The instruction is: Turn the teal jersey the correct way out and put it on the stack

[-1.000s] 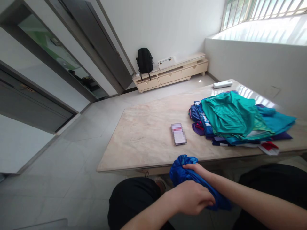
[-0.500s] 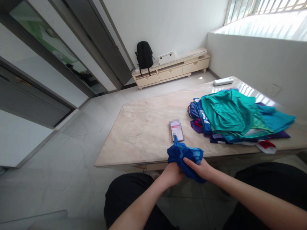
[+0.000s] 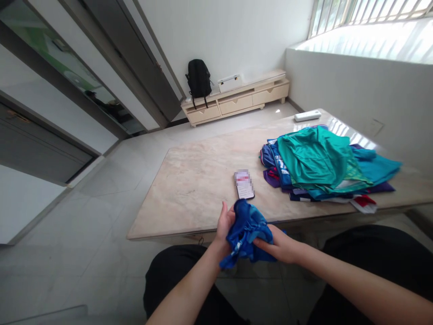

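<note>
A crumpled blue garment (image 3: pixel 250 232) with lighter blue patches is bunched between my two hands, over the table's near edge. My right hand (image 3: pixel 282 243) grips its right side, thumb on top and the other fingers hidden beneath the cloth. On the left side my left hand (image 3: pixel 225 228) holds the cloth against its palm, the thumb raised and the fingers partly covered. A blue strip of the garment hangs down across the left wrist. Just beyond the garment lies a phone (image 3: pixel 244 184) with a lit, blurred screen.
A pile of garments (image 3: pixel 318 160), teal on top, lies on the right of the marble-look table (image 3: pixel 189 189). A white elongated object (image 3: pixel 307 116) sits behind it. Farther off, a low cabinet (image 3: pixel 237 104) carries a black backpack (image 3: pixel 198 79) and a white box (image 3: pixel 229 83).
My left hand has moved up and left from under the garment, and its thumb now shows. The garment is turned, its strip swung from the phone down to the left. The view has shifted slightly.
</note>
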`<action>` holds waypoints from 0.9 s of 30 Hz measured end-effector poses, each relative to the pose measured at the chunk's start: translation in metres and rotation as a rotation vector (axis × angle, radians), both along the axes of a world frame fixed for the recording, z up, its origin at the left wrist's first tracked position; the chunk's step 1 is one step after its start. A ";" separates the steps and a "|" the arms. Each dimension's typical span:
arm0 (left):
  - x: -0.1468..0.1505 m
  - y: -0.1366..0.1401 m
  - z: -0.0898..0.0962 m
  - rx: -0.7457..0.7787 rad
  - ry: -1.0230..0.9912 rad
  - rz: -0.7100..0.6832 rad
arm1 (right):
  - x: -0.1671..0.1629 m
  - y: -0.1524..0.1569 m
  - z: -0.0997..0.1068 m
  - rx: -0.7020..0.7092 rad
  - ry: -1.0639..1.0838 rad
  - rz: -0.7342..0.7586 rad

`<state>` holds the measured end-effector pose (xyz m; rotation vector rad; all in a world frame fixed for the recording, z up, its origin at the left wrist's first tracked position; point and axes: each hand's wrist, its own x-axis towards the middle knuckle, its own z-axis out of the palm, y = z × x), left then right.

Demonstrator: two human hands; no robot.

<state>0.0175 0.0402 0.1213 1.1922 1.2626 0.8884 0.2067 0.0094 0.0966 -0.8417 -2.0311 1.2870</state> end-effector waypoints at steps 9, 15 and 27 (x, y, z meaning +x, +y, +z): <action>-0.010 0.001 -0.003 -0.204 -0.458 0.034 | -0.014 0.005 -0.026 -0.007 -0.276 -0.030; -0.020 0.007 -0.032 0.169 0.254 -0.142 | -0.016 0.018 -0.028 0.031 -0.363 -0.154; -0.008 0.104 -0.072 0.562 0.770 -0.102 | -0.001 0.032 -0.050 0.199 -0.667 -0.055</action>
